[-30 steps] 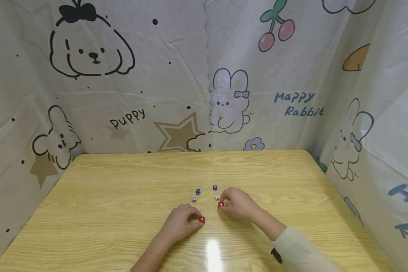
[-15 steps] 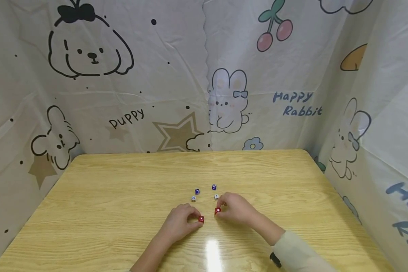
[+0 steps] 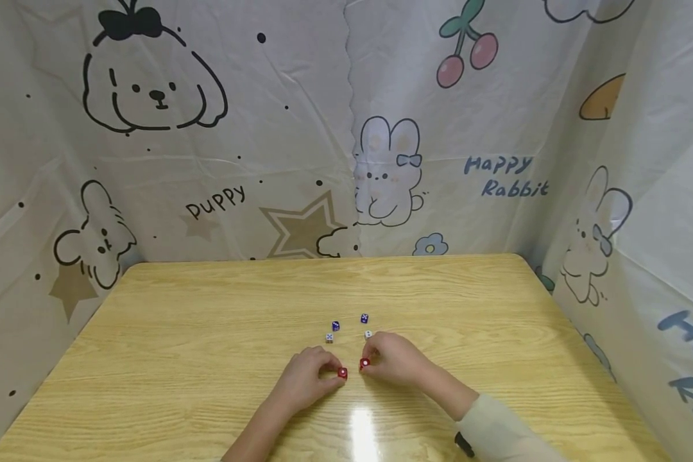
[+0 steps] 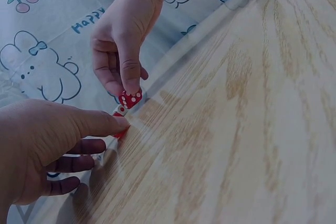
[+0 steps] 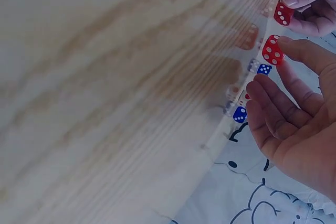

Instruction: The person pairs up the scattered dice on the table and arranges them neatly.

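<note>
My left hand pinches a red die between thumb and fingers, down at the table. Just to its right, my right hand holds another red die by its thumb and fingertip, with a small gap between the two dice. In the right wrist view the right hand's red die shows white pips, and its other fingers curve loosely beside it. Behind the hands lie two white dice, the left one in full view and the right one partly covered by the right hand. Farther back sit two blue dice.
The wooden table carries the dice near its middle. A printed cloth with rabbits and a puppy hangs behind the table and along both sides. Light glares off the tabletop near the front.
My right hand has drawn its red die nearer and leftward, from beside the right white die to close beside the left hand's die. The left hand stays in place.
</note>
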`<move>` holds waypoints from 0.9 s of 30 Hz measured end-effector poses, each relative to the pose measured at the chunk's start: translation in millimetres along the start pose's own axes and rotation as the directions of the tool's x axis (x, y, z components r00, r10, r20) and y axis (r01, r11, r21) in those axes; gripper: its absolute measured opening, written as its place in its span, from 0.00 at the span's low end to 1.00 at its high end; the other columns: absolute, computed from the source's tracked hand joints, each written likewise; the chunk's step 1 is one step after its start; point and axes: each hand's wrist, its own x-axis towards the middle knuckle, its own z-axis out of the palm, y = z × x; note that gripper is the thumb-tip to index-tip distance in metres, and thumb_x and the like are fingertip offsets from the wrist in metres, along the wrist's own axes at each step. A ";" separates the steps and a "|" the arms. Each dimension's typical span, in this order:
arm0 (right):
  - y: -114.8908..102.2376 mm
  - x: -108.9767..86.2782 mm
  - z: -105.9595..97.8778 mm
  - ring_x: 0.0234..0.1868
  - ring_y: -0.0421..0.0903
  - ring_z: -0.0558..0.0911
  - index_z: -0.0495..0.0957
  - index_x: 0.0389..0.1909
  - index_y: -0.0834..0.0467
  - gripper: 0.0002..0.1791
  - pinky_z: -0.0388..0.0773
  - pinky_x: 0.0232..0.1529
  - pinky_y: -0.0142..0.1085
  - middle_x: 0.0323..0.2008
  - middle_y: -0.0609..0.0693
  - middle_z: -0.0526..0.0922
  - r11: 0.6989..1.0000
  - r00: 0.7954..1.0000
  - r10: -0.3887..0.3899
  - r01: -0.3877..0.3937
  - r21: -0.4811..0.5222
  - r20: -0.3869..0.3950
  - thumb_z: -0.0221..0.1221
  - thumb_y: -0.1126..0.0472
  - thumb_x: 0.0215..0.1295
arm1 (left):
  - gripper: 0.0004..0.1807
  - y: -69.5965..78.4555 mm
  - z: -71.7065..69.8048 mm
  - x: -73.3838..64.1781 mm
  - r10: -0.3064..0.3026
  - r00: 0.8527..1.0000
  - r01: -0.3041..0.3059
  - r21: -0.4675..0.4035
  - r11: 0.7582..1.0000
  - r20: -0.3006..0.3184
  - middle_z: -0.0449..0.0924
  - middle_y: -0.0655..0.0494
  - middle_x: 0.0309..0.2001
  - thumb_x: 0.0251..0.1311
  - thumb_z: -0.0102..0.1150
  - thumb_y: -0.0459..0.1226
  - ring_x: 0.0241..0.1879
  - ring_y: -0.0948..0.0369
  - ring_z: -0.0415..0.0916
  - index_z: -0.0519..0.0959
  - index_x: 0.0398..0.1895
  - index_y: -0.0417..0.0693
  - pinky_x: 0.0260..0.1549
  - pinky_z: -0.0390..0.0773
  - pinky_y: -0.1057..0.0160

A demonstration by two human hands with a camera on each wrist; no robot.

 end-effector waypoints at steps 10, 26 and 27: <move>-5.5 0.2 2.9 0.34 0.37 0.77 0.80 0.29 0.53 0.07 0.75 0.40 0.35 0.29 0.41 0.80 1.000 1.000 0.002 -0.002 0.003 0.016 0.67 0.55 0.52 | 0.08 -0.1 0.6 0.8 0.005 1.000 -0.005 0.017 1.000 -0.008 0.77 0.67 0.31 0.49 0.67 0.47 0.35 0.65 0.72 0.82 0.30 0.57 0.36 0.69 0.61; -12.4 2.5 6.6 0.33 0.35 0.76 0.81 0.30 0.54 0.07 0.75 0.38 0.32 0.28 0.41 0.80 1.000 0.999 -0.010 0.010 -0.002 0.043 0.67 0.56 0.53 | 0.08 1.4 -0.7 -1.0 0.004 1.000 -0.004 0.004 1.000 -0.016 0.78 0.66 0.31 0.49 0.67 0.46 0.36 0.64 0.72 0.81 0.30 0.56 0.37 0.69 0.60; -12.8 2.2 6.8 0.33 0.35 0.76 0.81 0.30 0.54 0.07 0.75 0.38 0.32 0.28 0.41 0.80 1.000 0.999 -0.012 0.012 -0.002 0.045 0.67 0.56 0.53 | 0.09 1.4 -0.8 -1.1 0.006 1.000 -0.006 0.003 1.000 -0.017 0.78 0.66 0.31 0.49 0.68 0.46 0.36 0.64 0.72 0.81 0.30 0.56 0.37 0.69 0.61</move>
